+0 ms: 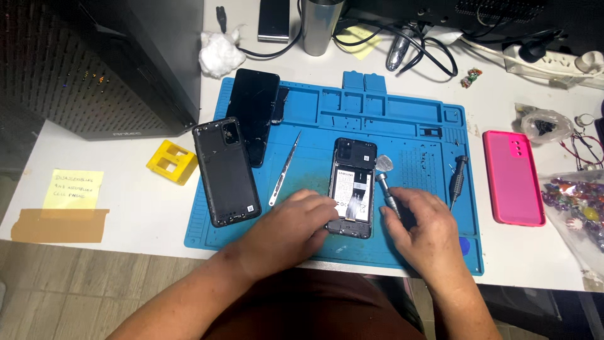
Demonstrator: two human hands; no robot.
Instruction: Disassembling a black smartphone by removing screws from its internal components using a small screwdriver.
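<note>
open phone [352,186] lies on blue mat [402,119], btwn both hands. left hand [296,223] presses flat on its bottom edge. right hand [421,230] pinches a screwdriver [385,192] just beside it.

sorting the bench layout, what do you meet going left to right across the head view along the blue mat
yellow block → black back cover → tweezers → left hand → opened phone → right hand → black screwdriver → pink case

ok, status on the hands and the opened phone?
Left hand pressing on the opened black phone on the blue mat. Right hand holds a silver screwdriver beside it. Nothing blocking.
</note>
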